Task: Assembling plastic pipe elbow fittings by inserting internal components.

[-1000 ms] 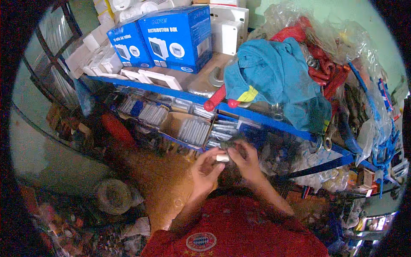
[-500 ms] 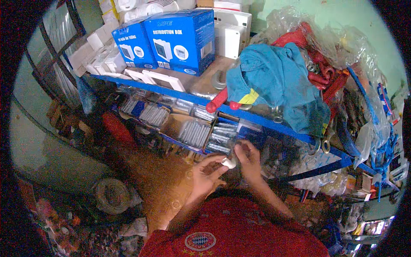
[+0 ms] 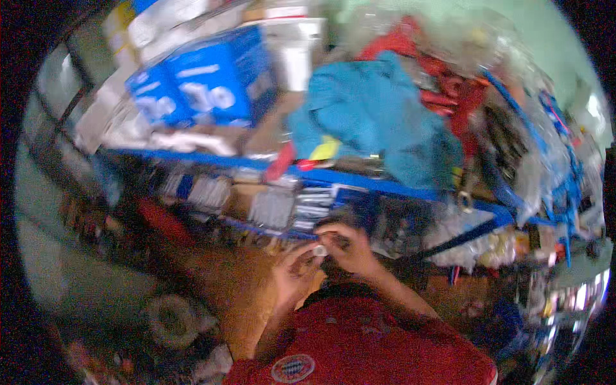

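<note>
Close in front of my chest, both hands are together and smeared by motion. Between the thumb and fingertips of my left hand [image 3: 292, 273] is a small white piece [image 3: 319, 250], round in outline; its kind is too blurred to tell. Just right of it and a little higher, my right hand [image 3: 350, 249] has its fingers curled in a pinch beside the white piece. What those right fingers hold, if anything, does not show. Beyond the hands, bundles of grey rods [image 3: 271, 208] lie in open boxes on the lower shelf.
A blue-edged shelf [image 3: 385, 187] runs across ahead, carrying blue cartons [image 3: 208, 83], white frames and a teal cloth [image 3: 372, 122]. Red cloth and clear plastic bags heap at the right. A pale coil [image 3: 172, 319] lies low on the left, and brown floor [image 3: 240, 301] shows below.
The view has swung, so the shelf and cartons sit further left and are blurred. My right hand has come closer to the left, beside the white piece, which now looks rounder.
</note>
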